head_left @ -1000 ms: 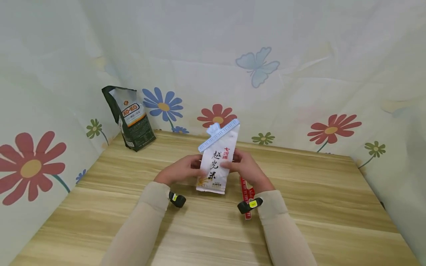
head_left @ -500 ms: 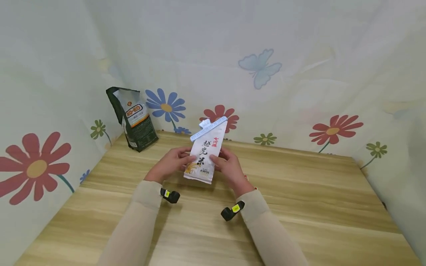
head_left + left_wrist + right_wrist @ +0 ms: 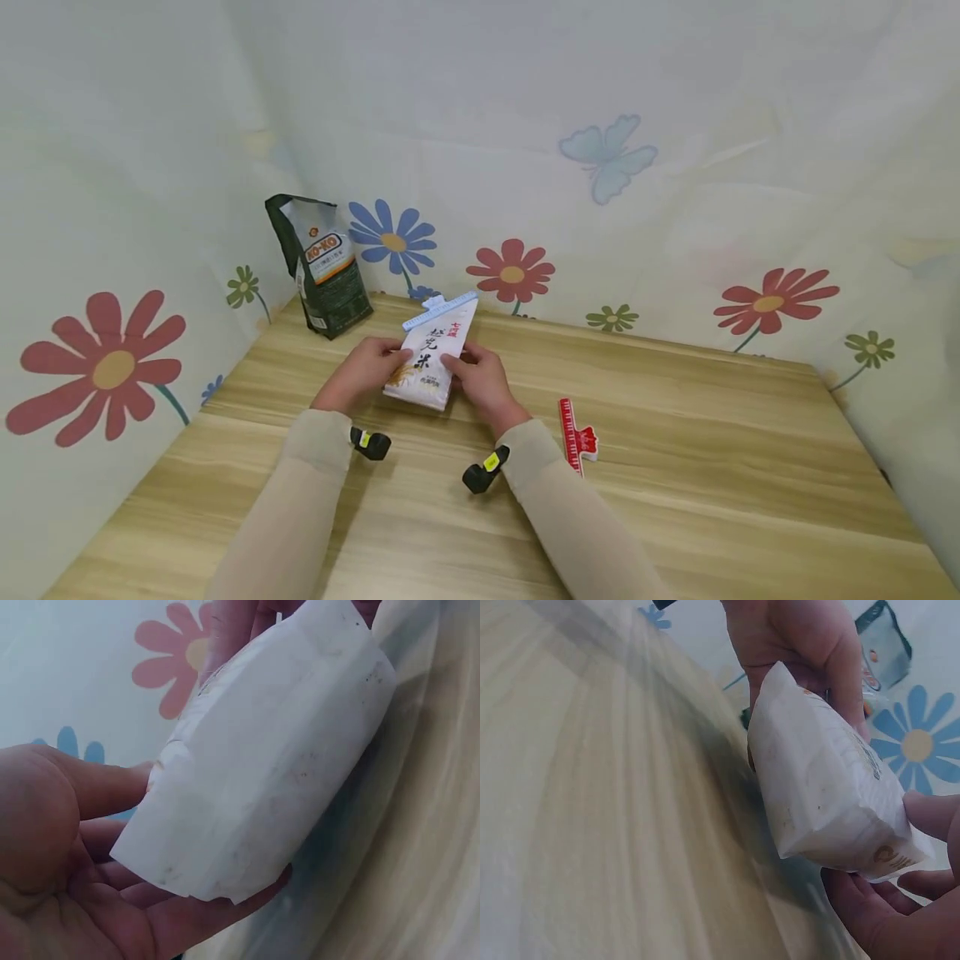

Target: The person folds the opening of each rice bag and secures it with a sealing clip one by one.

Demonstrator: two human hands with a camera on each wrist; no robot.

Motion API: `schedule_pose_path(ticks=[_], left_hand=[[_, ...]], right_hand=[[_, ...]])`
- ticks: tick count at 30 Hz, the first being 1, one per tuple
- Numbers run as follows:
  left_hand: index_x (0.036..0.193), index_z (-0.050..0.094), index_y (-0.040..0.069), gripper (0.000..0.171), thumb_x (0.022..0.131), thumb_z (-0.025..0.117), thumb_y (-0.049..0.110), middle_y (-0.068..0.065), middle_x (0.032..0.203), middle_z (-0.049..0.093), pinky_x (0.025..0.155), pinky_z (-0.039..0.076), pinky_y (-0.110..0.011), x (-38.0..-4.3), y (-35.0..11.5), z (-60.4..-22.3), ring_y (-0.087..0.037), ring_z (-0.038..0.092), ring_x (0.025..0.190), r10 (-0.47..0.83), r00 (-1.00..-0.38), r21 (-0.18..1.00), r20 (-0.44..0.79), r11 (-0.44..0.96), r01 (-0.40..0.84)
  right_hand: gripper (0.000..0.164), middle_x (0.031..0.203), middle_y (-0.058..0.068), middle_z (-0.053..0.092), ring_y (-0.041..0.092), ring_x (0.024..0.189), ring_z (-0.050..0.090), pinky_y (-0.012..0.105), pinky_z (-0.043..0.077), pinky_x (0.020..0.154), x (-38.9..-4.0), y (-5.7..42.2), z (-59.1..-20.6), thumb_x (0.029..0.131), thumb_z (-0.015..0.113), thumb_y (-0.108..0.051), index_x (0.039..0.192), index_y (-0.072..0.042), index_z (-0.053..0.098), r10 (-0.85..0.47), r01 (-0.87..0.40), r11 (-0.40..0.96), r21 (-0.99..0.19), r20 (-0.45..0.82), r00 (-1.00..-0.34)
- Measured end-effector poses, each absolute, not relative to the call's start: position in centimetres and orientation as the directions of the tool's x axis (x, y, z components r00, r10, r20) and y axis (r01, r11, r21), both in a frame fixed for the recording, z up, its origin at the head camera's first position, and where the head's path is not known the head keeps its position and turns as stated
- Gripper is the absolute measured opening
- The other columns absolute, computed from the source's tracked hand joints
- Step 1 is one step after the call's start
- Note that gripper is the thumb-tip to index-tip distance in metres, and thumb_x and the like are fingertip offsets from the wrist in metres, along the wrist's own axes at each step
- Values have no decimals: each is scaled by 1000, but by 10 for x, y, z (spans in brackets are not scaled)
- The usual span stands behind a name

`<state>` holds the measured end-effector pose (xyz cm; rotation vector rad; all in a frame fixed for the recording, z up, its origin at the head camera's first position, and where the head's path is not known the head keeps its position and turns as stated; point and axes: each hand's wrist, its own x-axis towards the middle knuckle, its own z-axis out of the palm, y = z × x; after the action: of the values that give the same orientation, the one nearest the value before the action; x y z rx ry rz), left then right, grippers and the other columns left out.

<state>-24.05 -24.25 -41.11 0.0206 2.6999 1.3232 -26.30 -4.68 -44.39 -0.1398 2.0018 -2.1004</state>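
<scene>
White bag [image 3: 430,357] is being gripped by left hand [image 3: 363,367] and right hand [image 3: 486,380], seemingly for placing, with gentle lowering likely being needed.

Sleeves [image 3: 279,508], one pair: long, plain beige, each with a broad seamed cuff [image 3: 321,437]. Wrist cameras [image 3: 482,475], one pair: black, compact, each bearing a small yellow label [image 3: 491,462]. Hands [image 3: 486,383], one pair: bare.

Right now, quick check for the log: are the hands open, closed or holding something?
Left hand: holding the white rice bag by its left side.
Right hand: holding the white rice bag by its right side.
</scene>
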Motion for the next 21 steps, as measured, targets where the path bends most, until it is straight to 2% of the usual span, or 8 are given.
schedule_pose_path(ticks=[7,10,16,21], left_hand=[[127,60,-1,39,102,49,25,-15,115,62,86,42,-33,-241,-248,-419,-22,53,99,34,-994,763,-107,643,-60],[129,59,-1,40,102,49,26,-15,120,61,88,42,-34,-242,-248,-421,-23,53,101,16,-994,749,-106,659,-69],[116,67,0,33,98,54,24,-17,112,66,83,46,-38,-243,-245,-421,-25,57,94,-29,-998,660,-49,750,-54],[118,66,-1,34,96,56,23,-19,120,66,91,48,-45,-244,-242,-419,-30,61,104,-26,-1000,614,-12,788,-28]], right_hand=[[43,120,18,63,15,94,63,30,57,81,-262,-56,-450,92,67,-12,133,-5,57,-250,126,-20,-992,-117,-961],[45,123,16,62,16,99,63,31,56,84,-263,-56,-452,92,67,-14,135,-7,56,-259,131,-12,-991,-123,-958],[49,125,11,64,18,108,63,33,54,90,-262,-55,-451,90,70,-20,135,-9,56,-263,85,98,-992,-108,-959],[46,124,7,66,17,112,63,33,54,90,-262,-53,-450,89,71,-22,132,-10,60,-244,27,186,-982,-73,-967]])
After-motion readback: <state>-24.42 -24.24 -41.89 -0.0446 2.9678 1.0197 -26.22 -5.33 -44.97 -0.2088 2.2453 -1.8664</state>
